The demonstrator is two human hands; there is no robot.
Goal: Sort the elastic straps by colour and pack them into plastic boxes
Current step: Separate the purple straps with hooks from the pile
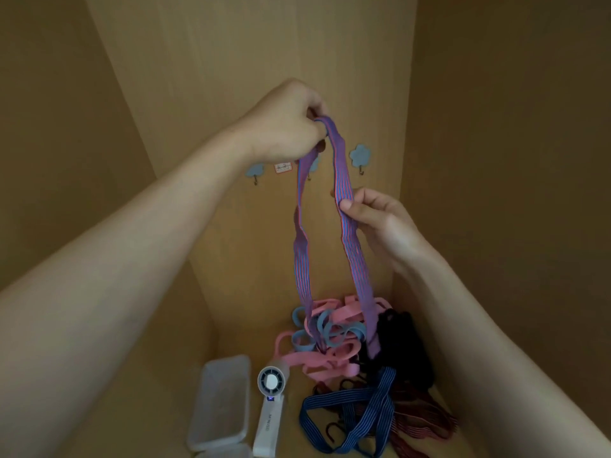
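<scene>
My left hand is raised high and grips the top fold of a purple strap with red and blue stripes. The strap hangs down in two long strands into the pile. My right hand pinches the right strand lower down. Below lies a tangled pile of pink straps and light blue straps, with black straps to the right. A dark blue striped strap and dark red straps lie nearer to me. A clear plastic box stands at the lower left.
A white hand-held fan lies beside the plastic box. Wooden panels close the space at the back and on both sides. Blue cloud-shaped hooks and a small label are stuck on the back panel.
</scene>
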